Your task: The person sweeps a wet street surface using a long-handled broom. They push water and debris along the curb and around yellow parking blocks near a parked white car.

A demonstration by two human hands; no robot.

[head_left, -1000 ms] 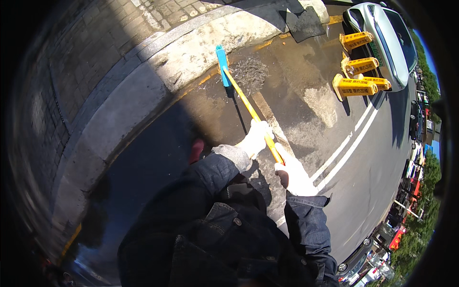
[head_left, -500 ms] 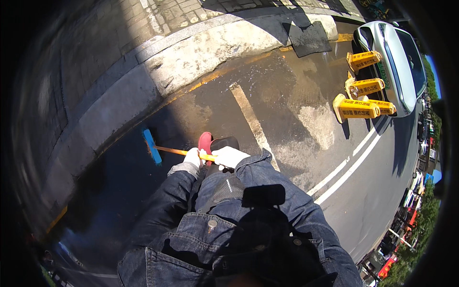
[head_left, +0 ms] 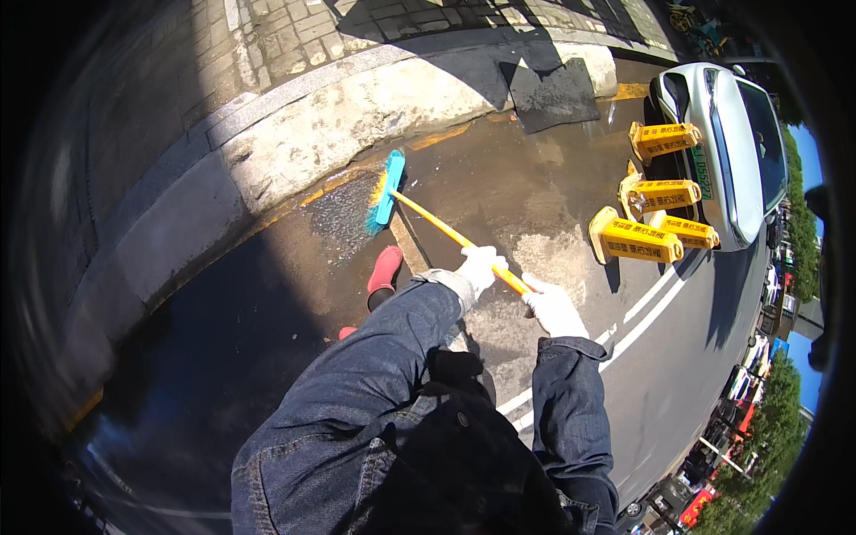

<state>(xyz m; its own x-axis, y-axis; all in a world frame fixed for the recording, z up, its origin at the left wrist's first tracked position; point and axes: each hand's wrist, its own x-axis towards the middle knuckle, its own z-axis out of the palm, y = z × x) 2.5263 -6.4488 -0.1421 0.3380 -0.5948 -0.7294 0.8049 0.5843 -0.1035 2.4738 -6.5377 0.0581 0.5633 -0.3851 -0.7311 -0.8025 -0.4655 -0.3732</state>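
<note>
A push broom with an orange-yellow handle (head_left: 437,226) and a blue head (head_left: 390,187) reaches away from me over the wet road. Its blue and yellow bristles point left, at a wet, foamy patch beside the curb. White gloves cover both hands. My left hand (head_left: 480,269) is wrapped round the middle of the handle. Closer to me, my right hand (head_left: 555,308) is closed round the upper end. Below the broom head is one of my red shoes (head_left: 385,269).
A pale stone curb (head_left: 312,143) borders the road on the far left side, with a dark mat (head_left: 553,98) against it. Several yellow barrier posts (head_left: 637,239) stand in front of a white car (head_left: 736,160) at right. A painted strip (head_left: 408,245) crosses the road.
The broom head has swung from the shaded left to the sunlit, wet area farther ahead and right. Both hands have moved right with the handle, and more of the handle shows.
</note>
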